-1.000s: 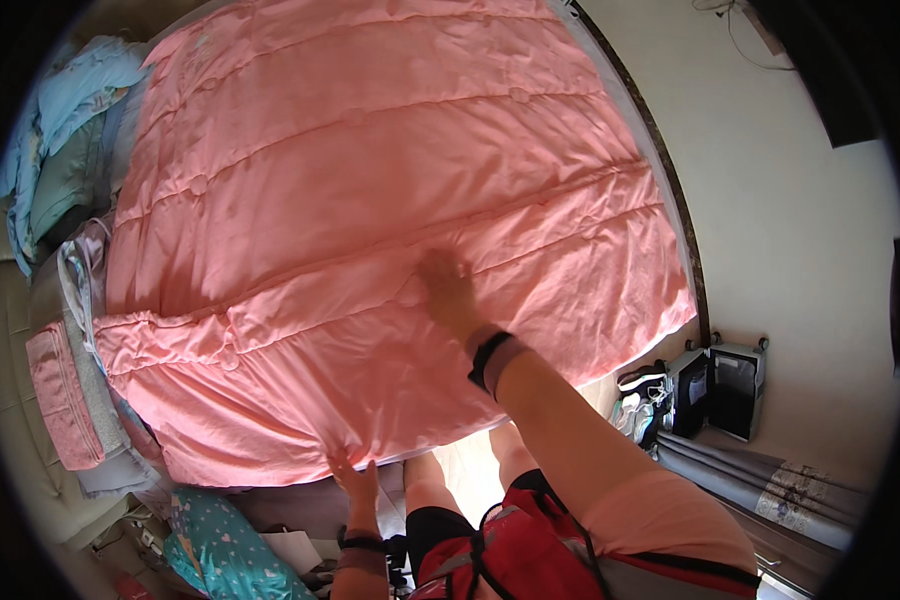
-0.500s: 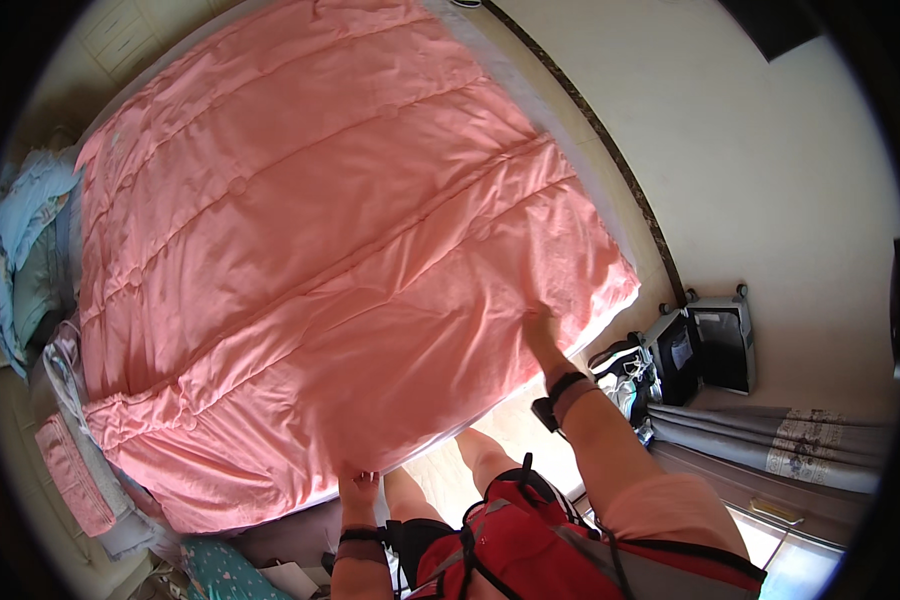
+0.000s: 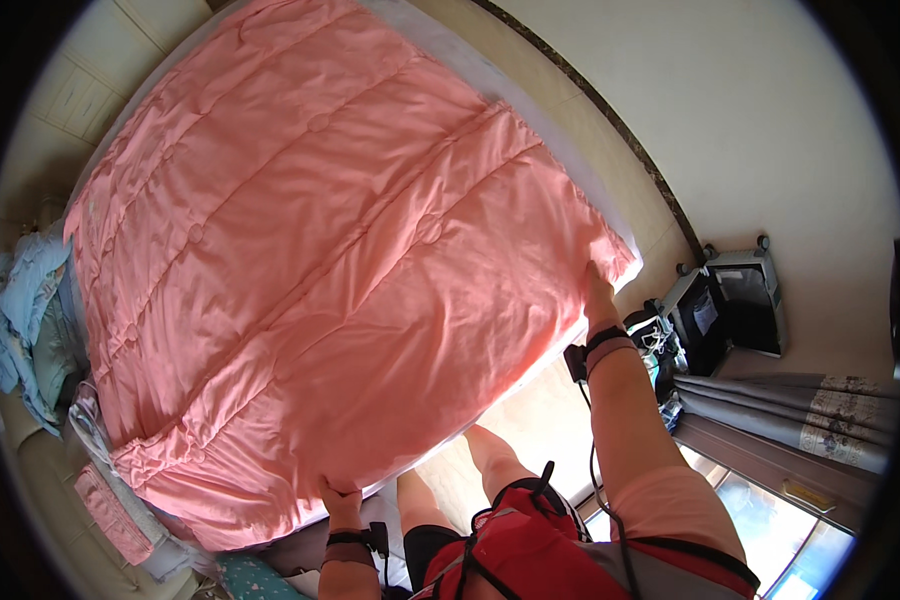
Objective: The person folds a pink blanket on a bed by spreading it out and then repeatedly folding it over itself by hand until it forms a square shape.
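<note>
A pink quilt (image 3: 320, 270) with stitched seams and wrinkles covers most of the bed. At its near edge, left of my legs, my left hand (image 3: 341, 500) is closed on the fabric; the fingertips are partly hidden. My right arm reaches forward to the quilt's right end. There my right hand (image 3: 599, 285) is closed on the cloth close to the corner, its fingers partly lost in the folds. A pale sheet or mattress edge (image 3: 618, 232) shows past the quilt on the right. Both wrists wear dark straps with small devices.
Blue bedding (image 3: 32, 300) is heaped at the left, above a folded pink cloth (image 3: 113, 512). An open suitcase (image 3: 750, 300) stands by the wall at right, near grey curtains (image 3: 770, 400) and a window (image 3: 760, 510). A teal patterned cloth (image 3: 255, 578) lies below the bed's near edge.
My right hand has moved right and farther out, to the quilt's corner. My left hand has shifted slightly left and nearer. The quilt's near part lies smoother, and the view has turned a little.
</note>
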The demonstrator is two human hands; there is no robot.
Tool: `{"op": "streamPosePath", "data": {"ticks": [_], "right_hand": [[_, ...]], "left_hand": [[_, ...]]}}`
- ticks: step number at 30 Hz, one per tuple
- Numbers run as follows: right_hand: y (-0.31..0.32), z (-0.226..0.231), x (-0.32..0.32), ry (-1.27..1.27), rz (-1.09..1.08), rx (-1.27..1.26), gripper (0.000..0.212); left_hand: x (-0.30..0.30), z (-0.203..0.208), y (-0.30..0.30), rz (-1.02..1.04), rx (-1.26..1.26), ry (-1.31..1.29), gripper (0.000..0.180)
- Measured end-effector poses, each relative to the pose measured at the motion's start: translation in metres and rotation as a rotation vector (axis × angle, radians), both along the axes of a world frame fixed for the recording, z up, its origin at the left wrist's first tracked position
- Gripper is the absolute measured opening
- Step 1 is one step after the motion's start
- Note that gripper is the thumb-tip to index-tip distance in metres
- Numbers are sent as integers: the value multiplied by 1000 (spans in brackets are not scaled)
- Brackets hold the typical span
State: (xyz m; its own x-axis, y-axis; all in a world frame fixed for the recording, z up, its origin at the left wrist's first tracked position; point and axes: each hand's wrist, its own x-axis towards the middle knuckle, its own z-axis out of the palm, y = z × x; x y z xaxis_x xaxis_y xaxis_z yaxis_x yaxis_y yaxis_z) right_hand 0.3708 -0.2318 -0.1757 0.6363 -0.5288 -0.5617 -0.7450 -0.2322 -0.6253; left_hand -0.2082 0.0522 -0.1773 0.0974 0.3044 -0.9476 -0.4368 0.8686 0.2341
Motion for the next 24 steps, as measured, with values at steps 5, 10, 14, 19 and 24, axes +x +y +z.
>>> {"op": "streamPosePath", "data": {"ticks": [5, 10, 14, 19, 24], "right_hand": [[-12, -10, 28, -193, -216, 233, 64], [-65, 0, 28, -279, -151, 226, 64], [-93, -10, 16, -324, -218, 546, 60], [-61, 14, -3, 42, 44, 1125, 67], [-15, 40, -28, 314, 213, 515, 48]], "left_hand": [[-24, -20, -10, -633, 559, 271, 30], [-18, -9, -5, 1, 11, 130, 29], [7, 0, -25, 56, -62, 168, 28], [-26, 10, -17, 129, 95, 72, 27], [-26, 54, -15, 246, 200, 76, 28]]}}
